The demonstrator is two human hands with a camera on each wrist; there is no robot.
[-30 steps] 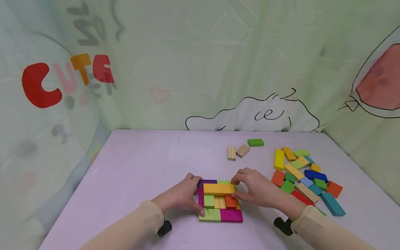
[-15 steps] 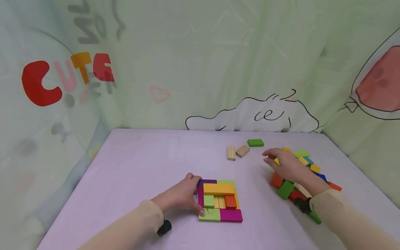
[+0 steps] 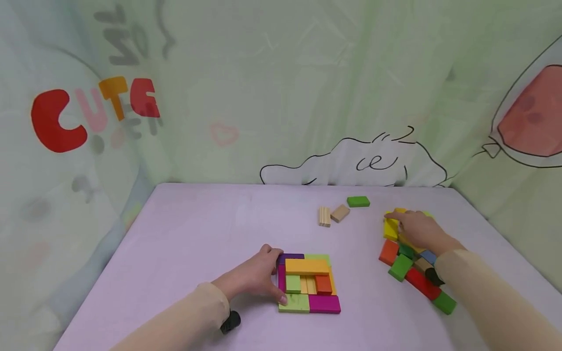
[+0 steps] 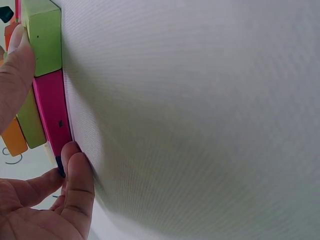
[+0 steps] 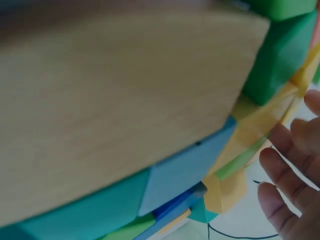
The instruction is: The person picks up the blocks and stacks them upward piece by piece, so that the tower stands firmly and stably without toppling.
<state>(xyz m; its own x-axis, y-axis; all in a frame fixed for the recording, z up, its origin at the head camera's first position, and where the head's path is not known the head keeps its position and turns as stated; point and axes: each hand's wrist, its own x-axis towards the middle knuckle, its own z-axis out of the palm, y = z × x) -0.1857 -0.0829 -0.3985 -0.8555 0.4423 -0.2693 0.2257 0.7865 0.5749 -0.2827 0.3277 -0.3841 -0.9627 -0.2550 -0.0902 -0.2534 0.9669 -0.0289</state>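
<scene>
A: What does the grip of your left hand [image 3: 254,273] hold?

B: It clasps the left side of the block assembly [image 3: 308,285], thumb on the light green block [image 3: 296,303] at the near corner, fingers against the dark purple block [image 3: 292,257] at the far one. Between them, in the left wrist view, runs a magenta block [image 4: 52,112]. An orange block [image 3: 307,266] lies across the top.

A: And your right hand [image 3: 420,227]?

B: It is over the loose pile [image 3: 423,284], index fingertip at the yellow block [image 3: 390,231]. This grip is loosely parted, nothing seen enclosed; whether the fingertip touches, you cannot tell.

A: Elsewhere on your surface [image 3: 197,234]?

B: A green block [image 3: 358,202] lies beyond the assembly, near two wooden blocks [image 3: 324,217].
</scene>
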